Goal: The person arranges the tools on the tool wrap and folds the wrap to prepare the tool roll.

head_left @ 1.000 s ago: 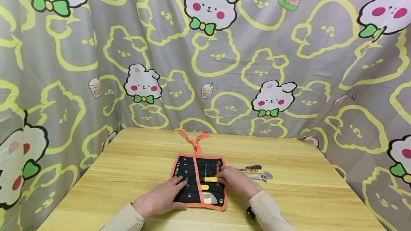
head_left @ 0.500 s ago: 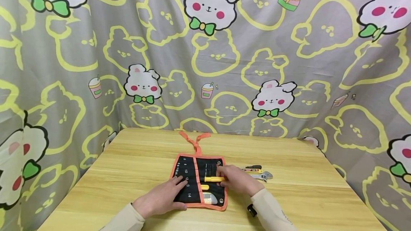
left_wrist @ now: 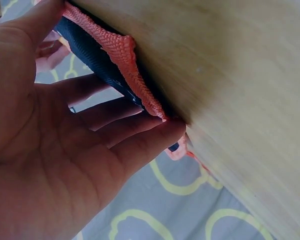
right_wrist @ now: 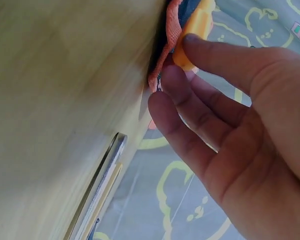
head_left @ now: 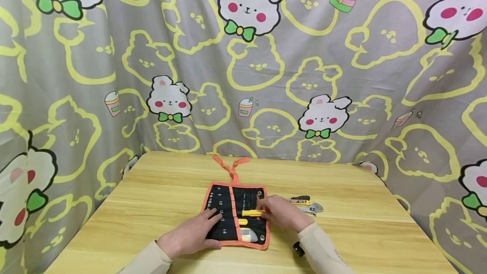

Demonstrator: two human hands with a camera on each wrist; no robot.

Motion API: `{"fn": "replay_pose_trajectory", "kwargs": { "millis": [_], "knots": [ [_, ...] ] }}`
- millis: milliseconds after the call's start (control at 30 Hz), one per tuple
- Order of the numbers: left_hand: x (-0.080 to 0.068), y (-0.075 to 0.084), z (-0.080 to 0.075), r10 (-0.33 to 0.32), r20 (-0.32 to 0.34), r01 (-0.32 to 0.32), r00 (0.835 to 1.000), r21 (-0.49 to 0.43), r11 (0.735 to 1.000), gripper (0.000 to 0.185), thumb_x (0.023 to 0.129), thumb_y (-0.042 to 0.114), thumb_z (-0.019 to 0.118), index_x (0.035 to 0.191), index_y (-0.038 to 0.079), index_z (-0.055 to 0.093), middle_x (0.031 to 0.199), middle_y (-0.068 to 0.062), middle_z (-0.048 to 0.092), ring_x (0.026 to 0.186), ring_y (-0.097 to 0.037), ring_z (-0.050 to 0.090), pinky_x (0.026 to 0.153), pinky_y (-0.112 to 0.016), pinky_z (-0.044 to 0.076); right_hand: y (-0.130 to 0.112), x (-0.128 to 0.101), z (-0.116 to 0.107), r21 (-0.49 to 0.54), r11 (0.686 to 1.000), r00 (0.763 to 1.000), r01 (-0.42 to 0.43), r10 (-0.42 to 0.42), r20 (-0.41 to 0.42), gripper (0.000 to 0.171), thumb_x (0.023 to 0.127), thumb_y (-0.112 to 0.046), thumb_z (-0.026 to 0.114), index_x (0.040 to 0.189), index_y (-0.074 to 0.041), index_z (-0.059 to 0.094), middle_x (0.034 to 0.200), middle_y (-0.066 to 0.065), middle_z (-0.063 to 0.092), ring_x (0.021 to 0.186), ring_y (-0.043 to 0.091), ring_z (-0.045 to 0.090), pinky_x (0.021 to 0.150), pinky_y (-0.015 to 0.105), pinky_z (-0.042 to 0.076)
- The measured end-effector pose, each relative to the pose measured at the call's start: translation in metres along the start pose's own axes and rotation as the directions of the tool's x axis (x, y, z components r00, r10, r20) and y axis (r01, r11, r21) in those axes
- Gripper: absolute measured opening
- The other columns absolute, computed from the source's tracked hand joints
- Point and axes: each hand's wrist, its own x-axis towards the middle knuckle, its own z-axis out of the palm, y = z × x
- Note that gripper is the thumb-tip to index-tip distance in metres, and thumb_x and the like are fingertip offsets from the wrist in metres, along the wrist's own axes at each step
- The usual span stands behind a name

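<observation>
Work in hand: a tool goes into a black tool roll (head_left: 233,210) with orange trim, which lies unrolled flat near the middle of the table (head_left: 152,206).
Left hand (head_left: 190,234): fingers straight and spread, pressing flat on the roll's left half with its numbered pockets; it grips nothing. In the left wrist view the fingertips (left_wrist: 155,132) lie on the fabric at its orange edge.
Right hand (head_left: 283,212): fingers pinch the end of a yellow-handled tool (head_left: 252,212) that lies across the roll's right half. In the right wrist view the thumb and fingers (right_wrist: 210,50) close on the yellow end at the roll's orange border.
Yellow-handled tool: about level with the pocket row; its left part rests on the black fabric, its right end is in the fingers. I cannot tell how deep it sits in a pocket.
Already in the roll: a second yellow handle (head_left: 242,222) and a grey tool (head_left: 249,236) below it.
Left outside: an adjustable wrench (head_left: 312,209), a screwdriver (head_left: 300,198) and another yellow tool (head_left: 296,202), lying together on the table just right of the roll.
Progress: judged partway; some tools stowed, one being seated, three loose, roll not yet rolled, its ties (head_left: 231,166) lying free.
</observation>
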Motion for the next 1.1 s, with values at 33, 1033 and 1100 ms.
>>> {"fn": "replay_pose_trajectory", "kwargs": {
  "millis": [33,1033,1100],
  "knots": [
    [0.000,0.000,0.000,-0.002,0.001,0.002,1.000,-0.003,1.000,0.083,0.089,0.058,0.071,0.149,0.004,0.052,0.154,-0.026,0.046,0.139,-0.043,0.049,0.108,-0.057,0.046,0.000,0.000,0.001,-0.009,1.000,1.000,0.005,-0.005,-0.001,0.009,0.097,-0.007,0.070,0.100,-0.013,0.075,0.092,-0.003,0.073,0.077,0.002,0.061,0.068,0.023,0.054],
    [0.000,0.001,-0.002,-0.016,0.007,0.016,1.000,-0.002,1.000,0.085,0.088,0.058,0.071,0.149,0.003,0.051,0.154,-0.025,0.045,0.140,-0.043,0.048,0.110,-0.057,0.044,0.002,0.001,0.004,0.061,0.998,0.999,-0.034,0.034,0.002,0.014,0.096,-0.003,0.070,0.102,-0.012,0.061,0.082,-0.006,0.053,0.073,0.007,0.048,0.068,0.025,0.046],
    [0.000,0.001,-0.002,-0.015,0.007,0.015,1.000,-0.001,1.000,0.085,0.088,0.058,0.071,0.149,0.003,0.051,0.154,-0.025,0.046,0.139,-0.043,0.048,0.110,-0.057,0.044,0.002,0.001,0.004,0.046,0.999,1.000,-0.026,0.026,-0.005,0.013,0.095,-0.003,0.071,0.099,-0.013,0.062,0.077,-0.008,0.050,0.071,0.006,0.045,0.066,0.024,0.043]
  ]
}}
